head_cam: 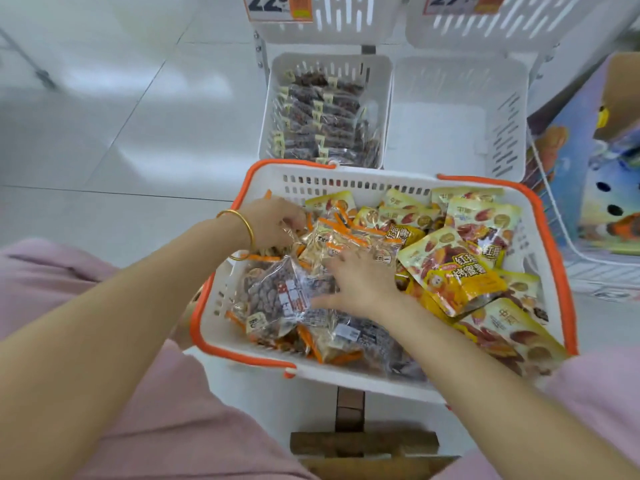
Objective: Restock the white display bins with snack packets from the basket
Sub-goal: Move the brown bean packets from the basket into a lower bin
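Head-worn, steeply downward, close over basket (381,374)

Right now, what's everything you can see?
basket: one, white with orange rim, before the person
yellow packets: many, yellow, basket's right
orange-edged packets: several, clear, basket's middle
brown snack packets: few, clear, basket's near left
left bin: one, white, beyond basket, holding dark packets
right bin: one, white, beside it
price tags: two, white and orange, top edge
bangle: one, gold, left wrist
left grip: curled among packets, basket's far left
right grip: spread flat on packets, basket's middle
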The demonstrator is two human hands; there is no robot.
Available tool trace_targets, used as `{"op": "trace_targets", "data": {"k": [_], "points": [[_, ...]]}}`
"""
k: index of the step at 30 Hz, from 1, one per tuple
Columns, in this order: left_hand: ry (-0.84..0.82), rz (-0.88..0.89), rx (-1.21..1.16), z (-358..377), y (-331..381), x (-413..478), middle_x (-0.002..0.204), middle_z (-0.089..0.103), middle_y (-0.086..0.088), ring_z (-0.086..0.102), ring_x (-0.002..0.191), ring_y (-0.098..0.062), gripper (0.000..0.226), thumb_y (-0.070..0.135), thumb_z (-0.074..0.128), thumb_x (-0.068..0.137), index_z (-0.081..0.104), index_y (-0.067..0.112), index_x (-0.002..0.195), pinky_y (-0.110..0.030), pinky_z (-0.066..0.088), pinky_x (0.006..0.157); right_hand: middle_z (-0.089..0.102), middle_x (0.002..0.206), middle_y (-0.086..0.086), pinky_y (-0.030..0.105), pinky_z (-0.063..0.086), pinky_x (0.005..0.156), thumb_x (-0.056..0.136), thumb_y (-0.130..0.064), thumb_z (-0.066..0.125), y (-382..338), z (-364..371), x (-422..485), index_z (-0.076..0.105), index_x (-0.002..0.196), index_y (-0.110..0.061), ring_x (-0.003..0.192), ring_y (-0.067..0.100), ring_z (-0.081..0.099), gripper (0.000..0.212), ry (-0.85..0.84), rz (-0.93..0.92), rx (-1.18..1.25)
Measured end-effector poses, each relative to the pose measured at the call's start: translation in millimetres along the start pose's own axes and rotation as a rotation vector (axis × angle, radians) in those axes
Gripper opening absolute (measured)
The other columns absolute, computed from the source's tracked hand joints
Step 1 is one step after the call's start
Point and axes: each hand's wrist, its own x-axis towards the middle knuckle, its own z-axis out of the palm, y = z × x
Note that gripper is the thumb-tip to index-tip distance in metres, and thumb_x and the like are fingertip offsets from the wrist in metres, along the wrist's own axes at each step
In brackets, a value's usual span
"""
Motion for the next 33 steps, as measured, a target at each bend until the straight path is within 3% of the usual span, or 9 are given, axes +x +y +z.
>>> {"op": "trace_targets", "data": {"k": [4, 8, 12, 16, 21, 24, 26, 29, 33], "points": [[-0.159, 0.056, 0.243, 19, -5, -2, 0.139, 0.046, 0.001, 0.043, 0.125, -0.021, 0.058, 0.024, 0.066, 0.083, 0.044, 0.024, 0.136, -0.034, 0.036, 0.105, 0.044, 0.127, 0.008, 0.039, 0.043, 0.087, 0.070, -0.064, 0.068, -2, 18, -1, 0.046, 0.127, -0.016, 0.118, 0.028, 0.042, 0.078, 0.018, 0.003, -0.083], [-0.297, 0.063, 0.457, 41, -6, 3, 0.137, 0.044, -0.006, 0.037, 0.126, -0.027, 0.073, 0.034, 0.067, 0.083, 0.029, 0.020, 0.143, -0.038, 0.031, 0.105, 0.043, 0.125, 0.007, 0.037, 0.043, 0.088, 0.073, -0.054, 0.071, 8, 17, 2, 0.048, 0.116, -0.015, 0.116, 0.026, 0.042, 0.063, 0.068, 0.014, -0.034], [-0.279, 0.054, 0.459, 52, -8, 9, 0.136, 0.037, -0.007, 0.032, 0.127, -0.029, 0.074, 0.032, 0.067, 0.082, 0.027, 0.024, 0.144, -0.041, 0.035, 0.105, 0.039, 0.137, 0.002, 0.045, 0.030, 0.107, 0.068, -0.078, 0.054, -1, 21, 1, 0.046, 0.131, -0.017, 0.127, 0.023, 0.033, 0.087, 0.102, -0.097, -0.049], [-0.278, 0.067, 0.467, 58, -12, 11, 0.133, 0.039, -0.005, 0.032, 0.125, -0.029, 0.066, 0.032, 0.065, 0.084, 0.033, 0.029, 0.141, -0.041, 0.036, 0.104, 0.030, 0.147, 0.007, 0.053, 0.023, 0.110, 0.063, -0.084, 0.052, -17, 38, 1, 0.036, 0.141, -0.009, 0.135, 0.028, 0.023, 0.109, 0.012, -0.101, -0.235], [-0.180, 0.086, 0.361, 52, -13, 15, 0.117, 0.048, -0.003, 0.039, 0.112, -0.024, 0.039, 0.032, 0.071, 0.079, 0.052, 0.018, 0.110, -0.033, 0.038, 0.092, 0.051, 0.123, 0.006, 0.041, 0.043, 0.094, 0.071, -0.052, 0.065, -13, 30, 7, 0.049, 0.123, -0.011, 0.117, 0.025, 0.041, 0.069, 0.083, -0.201, -0.180], [-0.157, 0.064, 0.158, 40, -16, 18, 0.101, 0.062, -0.002, 0.050, 0.093, -0.021, 0.024, 0.025, 0.071, 0.080, 0.047, 0.019, 0.083, -0.031, 0.043, 0.079, 0.055, 0.092, 0.004, 0.034, 0.049, 0.069, 0.072, -0.036, 0.064, 6, 10, 8, 0.056, 0.094, -0.010, 0.091, 0.021, 0.051, 0.035, 0.003, -0.264, -0.069], [-0.123, 0.037, -0.026, 31, -18, 19, 0.088, 0.061, 0.000, 0.055, 0.084, -0.020, 0.023, 0.019, 0.069, 0.082, 0.046, 0.019, 0.076, -0.027, 0.045, 0.068, 0.057, 0.078, 0.006, 0.035, 0.047, 0.057, 0.073, -0.024, 0.059, 23, -6, 9, 0.062, 0.086, -0.008, 0.073, 0.024, 0.055, 0.021, -0.057, -0.287, 0.070], [0.016, 0.013, -0.166, 19, -17, 21, 0.078, 0.052, 0.005, 0.049, 0.076, -0.015, 0.016, 0.017, 0.067, 0.083, 0.052, 0.015, 0.080, -0.017, 0.035, 0.057, 0.067, 0.079, 0.004, 0.035, 0.050, 0.060, 0.080, -0.012, 0.054, 51, -36, 2, 0.072, 0.091, -0.015, 0.069, 0.020, 0.060, 0.021, 0.017, -0.198, 0.272], [0.230, -0.059, -0.322, 19, -17, 27, 0.075, 0.055, 0.006, 0.053, 0.078, -0.014, 0.008, 0.007, 0.063, 0.084, 0.057, 0.013, 0.085, -0.018, 0.043, 0.065, 0.067, 0.089, 0.004, 0.035, 0.054, 0.063, 0.089, -0.010, 0.053, 94, -59, -12, 0.069, 0.096, -0.010, 0.074, 0.020, 0.060, 0.018, 0.337, 0.063, 0.473]]}}
